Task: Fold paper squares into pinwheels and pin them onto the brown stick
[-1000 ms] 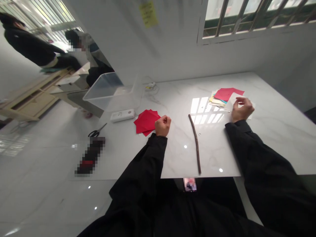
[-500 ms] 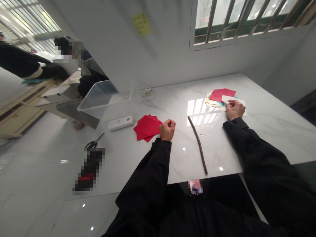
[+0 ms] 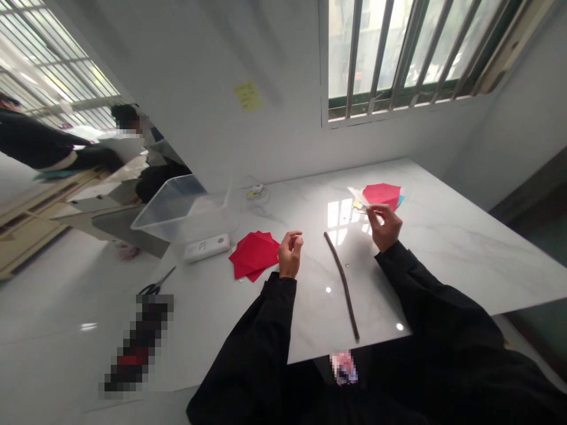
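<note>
White marble-look tabletop (image 3: 447,248) fills the middle of your view, below a barred window (image 3: 398,59) and a yellow sticky note (image 3: 247,95) on the pale wall. A long, thin, dark brown twig (image 3: 341,283) lies slantwise across the table, so take it as your landmark. Just right of the twig, your right hand (image 3: 385,227) is raised off the table, its thumb and fingers in a narrow pinch on a small white paper slip (image 3: 357,196). Close behind that pinch, beyond the far end of the twig, lies a red paper sheet (image 3: 381,193) with a sliver of blue paper (image 3: 400,202) showing at its edge. Whether the slip touches the red sheet, you cannot tell from this view.

Left of the twig, your left hand (image 3: 290,254) hovers with its fingers loosely curled and parted, holding nothing, just beside a loose stack of red paper squares (image 3: 254,254). Farther left of the twig sit a white box-shaped plastic device (image 3: 206,248), a clear plastic tub (image 3: 186,215) and black-handled scissors (image 3: 150,289). Near the scissors is a dark object (image 3: 139,342), pixelated — too blurred to name. Well left of the twig, beyond the table, are one person in black (image 3: 35,141) and another person (image 3: 162,177) in dark clothes.
</note>
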A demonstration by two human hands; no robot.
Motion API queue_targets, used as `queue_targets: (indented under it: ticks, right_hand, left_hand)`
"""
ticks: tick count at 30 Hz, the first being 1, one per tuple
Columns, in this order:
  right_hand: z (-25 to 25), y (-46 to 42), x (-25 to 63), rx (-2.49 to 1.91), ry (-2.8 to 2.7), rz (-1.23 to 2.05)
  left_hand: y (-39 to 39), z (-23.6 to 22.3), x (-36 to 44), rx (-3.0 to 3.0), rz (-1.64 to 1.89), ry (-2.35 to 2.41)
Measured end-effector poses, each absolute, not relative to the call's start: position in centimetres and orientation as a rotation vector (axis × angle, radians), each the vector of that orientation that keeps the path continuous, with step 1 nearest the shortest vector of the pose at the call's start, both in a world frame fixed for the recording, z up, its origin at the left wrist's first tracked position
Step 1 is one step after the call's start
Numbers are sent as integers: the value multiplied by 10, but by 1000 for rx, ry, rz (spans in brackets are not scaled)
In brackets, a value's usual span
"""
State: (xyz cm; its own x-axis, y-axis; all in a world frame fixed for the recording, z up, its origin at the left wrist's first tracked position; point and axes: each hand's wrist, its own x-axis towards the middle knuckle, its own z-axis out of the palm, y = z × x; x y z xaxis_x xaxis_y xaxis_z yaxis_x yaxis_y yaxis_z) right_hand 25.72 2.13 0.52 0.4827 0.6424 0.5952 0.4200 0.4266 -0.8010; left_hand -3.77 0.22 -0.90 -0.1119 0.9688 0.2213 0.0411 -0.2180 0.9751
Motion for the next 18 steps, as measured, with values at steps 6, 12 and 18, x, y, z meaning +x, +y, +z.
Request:
queue_targets:
  ticks: [6,12,18]
  right_hand:
    - [-12,15,219,-1007,-876,1104]
    - [-24,19,217,-1033,-850,1234]
    - [-28,25,214,-1015,-842,1274]
  left_hand:
    - [3,-9,-23,860,1284,892]
    - [4,-8,-23,932,1112,729]
    - [13,-9,-21,833,1060,722]
